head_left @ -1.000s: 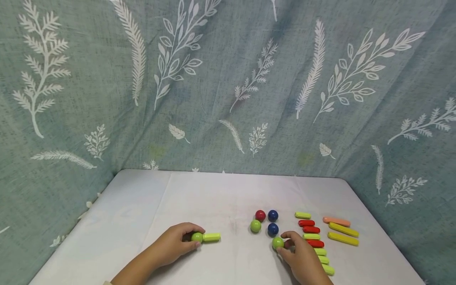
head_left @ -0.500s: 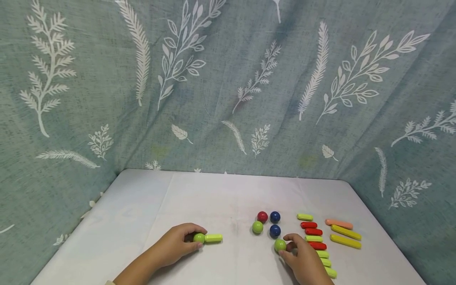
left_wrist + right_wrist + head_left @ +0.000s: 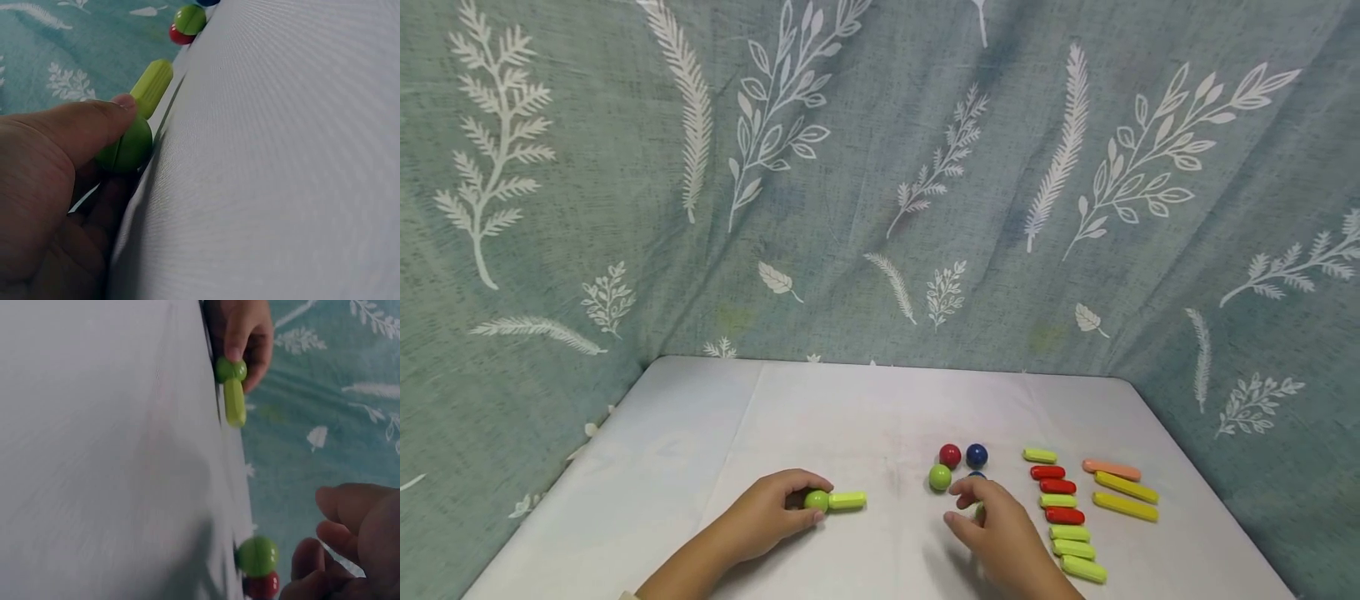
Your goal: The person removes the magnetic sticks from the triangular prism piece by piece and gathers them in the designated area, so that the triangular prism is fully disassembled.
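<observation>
My left hand (image 3: 772, 514) grips a green ball (image 3: 817, 500) between thumb and fingers on the white table. A short yellow-green rod (image 3: 847, 500) sticks out from that ball to the right, its end touching it. In the left wrist view the thumb presses on the ball (image 3: 128, 147). Above the table, my right hand (image 3: 1003, 533) has loosely bent, parted fingers with nothing seen between them. Just ahead of its fingertips lies another green ball (image 3: 940, 477), beside a red ball (image 3: 950, 456). A third green ball (image 3: 981, 512) is mostly hidden behind the right hand.
One dark blue ball (image 3: 977, 455) sits near the red one; another (image 3: 977, 474) is partly covered by the right hand. To the right, short red rods (image 3: 1064, 515) and yellow-green rods (image 3: 1073, 549) form a column. Longer yellow rods (image 3: 1125, 506) and an orange rod (image 3: 1112, 470) lie beyond.
My right hand has moved left, away from the green ball its fingers were around, which stays behind it. The left hand keeps its hold in the same place.
</observation>
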